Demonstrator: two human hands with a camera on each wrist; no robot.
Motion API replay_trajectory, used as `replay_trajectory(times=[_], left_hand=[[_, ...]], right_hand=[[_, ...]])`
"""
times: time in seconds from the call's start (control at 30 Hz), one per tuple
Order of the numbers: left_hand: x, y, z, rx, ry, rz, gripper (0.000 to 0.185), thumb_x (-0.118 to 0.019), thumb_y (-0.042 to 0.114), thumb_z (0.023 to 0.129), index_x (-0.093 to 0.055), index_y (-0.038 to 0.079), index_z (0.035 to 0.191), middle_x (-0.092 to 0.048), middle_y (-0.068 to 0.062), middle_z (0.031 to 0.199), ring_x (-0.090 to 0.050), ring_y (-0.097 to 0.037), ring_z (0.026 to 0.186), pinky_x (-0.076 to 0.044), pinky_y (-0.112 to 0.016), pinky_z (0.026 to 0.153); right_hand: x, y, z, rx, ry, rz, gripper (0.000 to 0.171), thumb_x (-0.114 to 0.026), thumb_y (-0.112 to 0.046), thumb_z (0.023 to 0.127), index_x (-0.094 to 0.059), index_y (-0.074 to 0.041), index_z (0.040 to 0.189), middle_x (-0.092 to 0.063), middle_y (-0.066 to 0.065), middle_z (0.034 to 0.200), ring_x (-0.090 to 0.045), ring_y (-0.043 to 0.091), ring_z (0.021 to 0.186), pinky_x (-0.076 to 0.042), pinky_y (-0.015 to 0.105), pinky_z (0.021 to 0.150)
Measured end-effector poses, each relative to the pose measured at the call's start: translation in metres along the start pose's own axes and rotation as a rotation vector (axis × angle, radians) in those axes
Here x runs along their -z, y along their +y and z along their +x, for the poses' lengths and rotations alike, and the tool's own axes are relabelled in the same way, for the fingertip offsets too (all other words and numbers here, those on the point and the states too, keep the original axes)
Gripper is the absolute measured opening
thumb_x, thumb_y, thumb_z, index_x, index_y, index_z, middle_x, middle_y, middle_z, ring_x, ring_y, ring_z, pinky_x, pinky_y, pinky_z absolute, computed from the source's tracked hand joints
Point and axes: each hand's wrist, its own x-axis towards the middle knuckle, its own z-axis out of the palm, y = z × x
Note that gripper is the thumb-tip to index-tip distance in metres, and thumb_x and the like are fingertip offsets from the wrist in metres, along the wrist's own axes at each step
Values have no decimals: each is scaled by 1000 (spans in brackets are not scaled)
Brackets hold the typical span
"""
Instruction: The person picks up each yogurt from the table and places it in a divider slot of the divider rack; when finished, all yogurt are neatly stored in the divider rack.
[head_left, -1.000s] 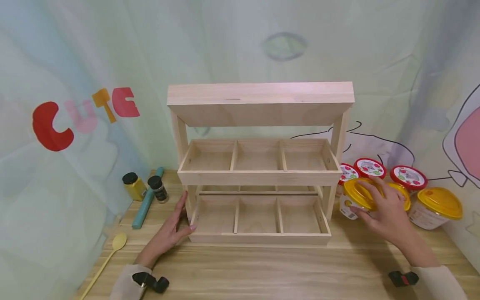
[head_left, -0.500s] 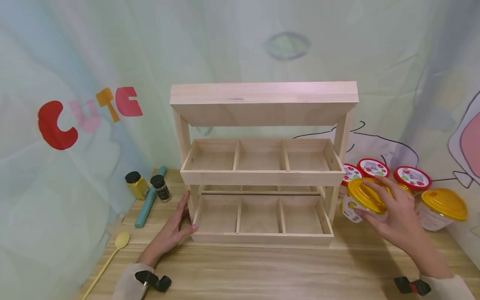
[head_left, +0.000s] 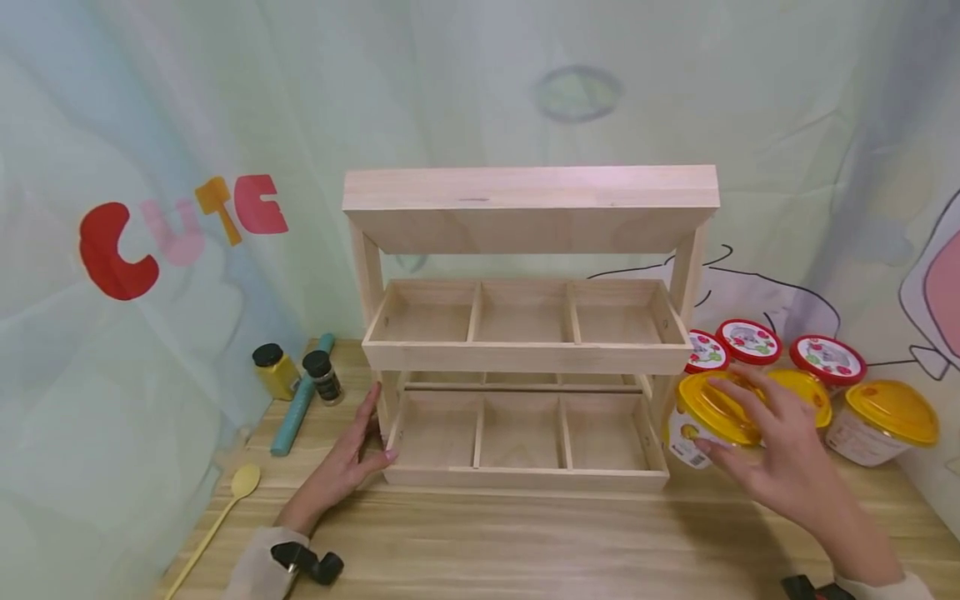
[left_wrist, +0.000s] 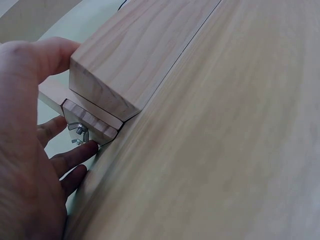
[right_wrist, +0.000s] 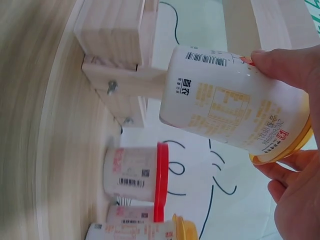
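Observation:
My right hand (head_left: 783,454) holds a white tub with a yellow lid (head_left: 693,437), thumb on one side and fingers by the lid. In the right wrist view, the tub (right_wrist: 215,95) is tilted and raised off the table, beside the rack's end. The wooden rack (head_left: 525,358) has two trays, each split into three compartments, below a top board. My left hand (head_left: 341,467) touches its lower left end. In the left wrist view, the thumb is at the tray corner (left_wrist: 102,75) and the other fingers (left_wrist: 75,157) are near a post with wing nuts.
Red-lidded tubs (head_left: 828,358) and more yellow-lidded tubs (head_left: 892,408) stand at the right by the printed curtain. On the left are a yellow jar (head_left: 277,375), a teal stick (head_left: 295,417), a black-capped jar (head_left: 324,379) and a yellow spoon (head_left: 217,529).
My right hand has brought the held tub slightly left and nearer the front, beside the rack. The left hand stays at the rack's end. The view has shifted a little.

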Motion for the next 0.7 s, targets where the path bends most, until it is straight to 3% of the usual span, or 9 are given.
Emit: replay_trajectory(times=[0.13, 0.33, 0.6, 0.7], left_hand=[[1, 1, 0, 1, -1, -1, 107, -75, 7, 96, -3, 16, 174, -39, -33, 167, -58, -40, 138, -41, -28, 117], [2, 2, 0, 2, -3, 2, 107, -75, 7, 96, -3, 16, 174, -38, -33, 167, -56, -46, 139, -40, -26, 117], [1, 2, -1, 4, -5, -6, 106, -74, 8, 97, -2, 17, 175, -32, -35, 170, -53, -50, 142, -39, -27, 118], [1, 2, -1, 8, -7, -5, 106, -74, 9, 97, -2, 17, 175, -30, -35, 171, -52, -51, 143, -40, -28, 118]], right_hand=[[-2, -8, 0, -12, -28, 17, 84, -97, -13, 69, -65, -18, 146, -51, 22, 159, -43, 48, 141, -28, 72, 119], [-9, -18, 2, -39, -86, 47, 85, -97, -16, 72, -62, -23, 149, -49, 21, 161, -43, 50, 141, -33, 82, 110], [-22, -30, 8, 31, -83, 33, 89, -99, -17, 71, -62, -28, 150, -54, 14, 159, -47, 40, 141, -36, 61, 110], [-25, -32, 10, 36, -83, 33, 89, -99, -18, 70, -62, -28, 150, -54, 14, 159, -47, 41, 142, -34, 59, 111]])
